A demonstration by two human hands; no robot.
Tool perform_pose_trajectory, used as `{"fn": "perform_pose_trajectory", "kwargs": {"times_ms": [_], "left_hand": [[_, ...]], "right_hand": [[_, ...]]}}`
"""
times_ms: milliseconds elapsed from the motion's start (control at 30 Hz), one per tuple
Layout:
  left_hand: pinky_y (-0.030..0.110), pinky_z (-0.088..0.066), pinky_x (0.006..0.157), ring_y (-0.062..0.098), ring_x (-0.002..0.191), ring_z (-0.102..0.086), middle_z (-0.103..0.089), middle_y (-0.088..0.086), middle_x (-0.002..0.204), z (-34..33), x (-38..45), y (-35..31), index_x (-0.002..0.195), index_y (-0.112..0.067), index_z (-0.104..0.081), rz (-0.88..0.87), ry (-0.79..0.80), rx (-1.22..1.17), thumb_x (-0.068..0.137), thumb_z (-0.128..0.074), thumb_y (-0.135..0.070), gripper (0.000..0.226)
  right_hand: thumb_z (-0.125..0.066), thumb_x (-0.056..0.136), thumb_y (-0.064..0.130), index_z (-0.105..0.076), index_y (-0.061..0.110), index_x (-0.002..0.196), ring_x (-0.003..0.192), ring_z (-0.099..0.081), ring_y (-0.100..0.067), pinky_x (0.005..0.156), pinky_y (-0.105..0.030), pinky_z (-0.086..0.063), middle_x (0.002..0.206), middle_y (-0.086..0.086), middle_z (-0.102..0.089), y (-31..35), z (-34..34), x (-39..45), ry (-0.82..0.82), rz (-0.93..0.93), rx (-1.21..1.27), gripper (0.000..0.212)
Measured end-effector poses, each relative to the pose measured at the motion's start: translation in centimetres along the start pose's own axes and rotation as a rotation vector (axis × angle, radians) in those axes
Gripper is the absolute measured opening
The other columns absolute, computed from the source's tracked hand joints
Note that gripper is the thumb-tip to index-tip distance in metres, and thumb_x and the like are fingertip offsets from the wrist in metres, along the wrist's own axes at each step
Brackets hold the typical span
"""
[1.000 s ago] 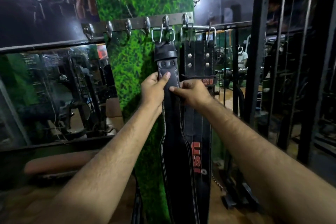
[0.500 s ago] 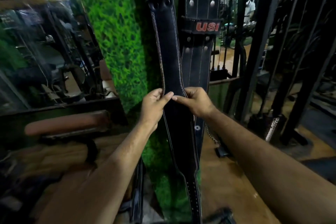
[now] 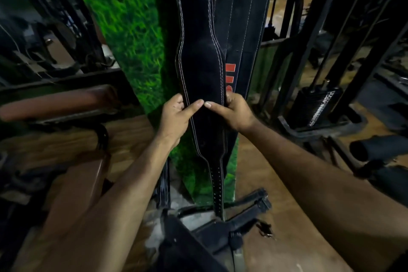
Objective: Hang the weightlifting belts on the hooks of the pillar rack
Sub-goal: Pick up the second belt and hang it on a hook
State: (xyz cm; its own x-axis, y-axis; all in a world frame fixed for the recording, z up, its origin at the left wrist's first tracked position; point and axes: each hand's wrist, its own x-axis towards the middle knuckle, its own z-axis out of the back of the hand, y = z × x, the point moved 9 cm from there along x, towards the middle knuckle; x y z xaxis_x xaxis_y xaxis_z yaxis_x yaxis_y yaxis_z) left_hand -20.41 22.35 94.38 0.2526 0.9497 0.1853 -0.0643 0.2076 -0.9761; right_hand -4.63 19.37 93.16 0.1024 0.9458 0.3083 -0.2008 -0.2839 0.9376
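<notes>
Slid down the hanging black belt (image 3: 199, 68) since a second ago, from near the buckle to its lower taper. Left hand (image 3: 175, 115) and right hand (image 3: 235, 112) pinching opposite edges, thumbs nearly meeting on the face. Hooks out of view above. Likely stiff, heavy leather; best held by the edges. More belts (image 3: 231, 225) on the floor below the fingers.

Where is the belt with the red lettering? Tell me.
In the head view, the red-lettered belt hangs just right of the plain black belt held by both hands, against the grass-covered pillar.
</notes>
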Motion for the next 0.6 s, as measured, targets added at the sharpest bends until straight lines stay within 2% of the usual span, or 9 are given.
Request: {"fn": "perform_pose_trajectory", "kwargs": {"times_ms": [67,133,200,300,333,400,433,533,600], "left_hand": [[0.011,-0.043,0.055,-0.008,0.049,-0.05,-0.051,-0.022,0.048,0.0,-0.4,1.3,0.065,-0.018,-0.034,0.02,-0.011,0.025,0.091,-0.067,0.002,0.047],[0.011,-0.048,0.057,-0.007,0.054,-0.059,-0.06,-0.02,0.053,0.7,-0.5,3.0,0.067,-0.012,-0.042,0.038,-0.005,0.049,0.091,-0.066,0.003,0.038],[0.025,-0.058,0.062,0.003,0.067,-0.068,-0.07,-0.01,0.067,1.2,-0.6,4.6,0.075,0.0,-0.051,0.067,0.012,0.066,0.09,-0.07,-0.002,0.024],[0.027,-0.058,0.062,0.002,0.065,-0.065,-0.066,-0.014,0.065,1.6,-1.0,7.8,0.072,-0.003,-0.052,0.126,0.036,0.101,0.089,-0.073,-0.008,0.028],[0.037,-0.061,0.068,0.009,0.073,-0.068,-0.069,-0.006,0.073,1.5,-1.1,8.9,0.078,0.002,-0.056,0.142,0.054,0.09,0.087,-0.076,-0.014,0.027],[0.059,-0.056,0.077,0.024,0.082,-0.063,-0.064,0.009,0.086,1.4,-1.5,11.4,0.088,0.006,-0.058,0.176,0.078,0.104,0.079,-0.083,-0.039,0.052],[0.058,-0.054,0.072,0.024,0.08,-0.057,-0.059,0.007,0.083,1.5,-1.5,12.6,0.083,0.002,-0.056,0.182,0.084,0.117,0.075,-0.085,-0.047,0.057],[0.039,-0.039,0.059,0.022,0.065,-0.044,-0.042,0.005,0.065,1.6,-1.9,15.8,0.068,-0.012,-0.041,0.249,0.069,0.175,0.078,-0.084,-0.035,0.049],[0.036,-0.052,0.061,0.022,0.065,-0.064,-0.061,0.008,0.068,0.7,-3.1,17.4,0.073,-0.008,-0.055,0.276,0.13,0.196,0.078,-0.084,-0.03,0.036]], "right_hand": [[-0.075,0.087,0.033,-0.07,0.003,0.114,0.106,-0.073,-0.026,0.094,-0.053,-0.057,0.113,-0.01,-0.076,-1.0,-0.5,-0.5,0.012,-0.012,-0.029,0.04],[-0.074,0.09,0.026,-0.07,0.004,0.113,0.105,-0.073,-0.021,0.093,-0.05,-0.058,0.113,-0.008,-0.076,-1.9,-1.2,-0.8,0.037,-0.03,-0.046,0.033],[-0.072,0.093,0.02,-0.07,0.004,0.115,0.106,-0.073,-0.019,0.094,-0.045,-0.059,0.114,-0.007,-0.075,-3.0,-1.9,-1.2,0.073,-0.035,-0.06,0.028],[-0.073,0.092,0.02,-0.072,0.006,0.115,0.106,-0.073,-0.016,0.094,-0.041,-0.059,0.114,-0.005,-0.076,-5.6,-2.6,-2.0,0.086,-0.066,-0.07,0.027],[-0.073,0.092,0.021,-0.072,0.008,0.115,0.105,-0.073,-0.014,0.093,-0.039,-0.059,0.113,-0.003,-0.076,-6.5,-2.8,-2.5,0.088,-0.082,-0.082,0.026],[-0.074,0.091,0.02,-0.073,0.01,0.114,0.104,-0.072,-0.01,0.092,-0.035,-0.059,0.111,-0.001,-0.076,-8.4,-3.1,-3.4,0.094,-0.099,-0.088,0.024],[-0.074,0.091,0.021,-0.073,0.01,0.114,0.104,-0.072,-0.01,0.092,-0.034,-0.058,0.112,-0.001,-0.076,-9.0,-3.3,-3.7,0.092,-0.094,-0.086,0.025],[-0.076,0.088,0.036,-0.074,0.011,0.114,0.106,-0.072,-0.012,0.093,-0.042,-0.059,0.113,-0.001,-0.076,-12.3,-3.8,-4.3,0.122,-0.153,-0.142,0.036],[-0.073,0.081,0.06,-0.074,0.017,0.113,0.104,-0.072,-0.01,0.092,-0.044,-0.06,0.113,0.003,-0.076,-15.4,-4.3,-5.5,0.182,-0.219,-0.252,0.054]]}}
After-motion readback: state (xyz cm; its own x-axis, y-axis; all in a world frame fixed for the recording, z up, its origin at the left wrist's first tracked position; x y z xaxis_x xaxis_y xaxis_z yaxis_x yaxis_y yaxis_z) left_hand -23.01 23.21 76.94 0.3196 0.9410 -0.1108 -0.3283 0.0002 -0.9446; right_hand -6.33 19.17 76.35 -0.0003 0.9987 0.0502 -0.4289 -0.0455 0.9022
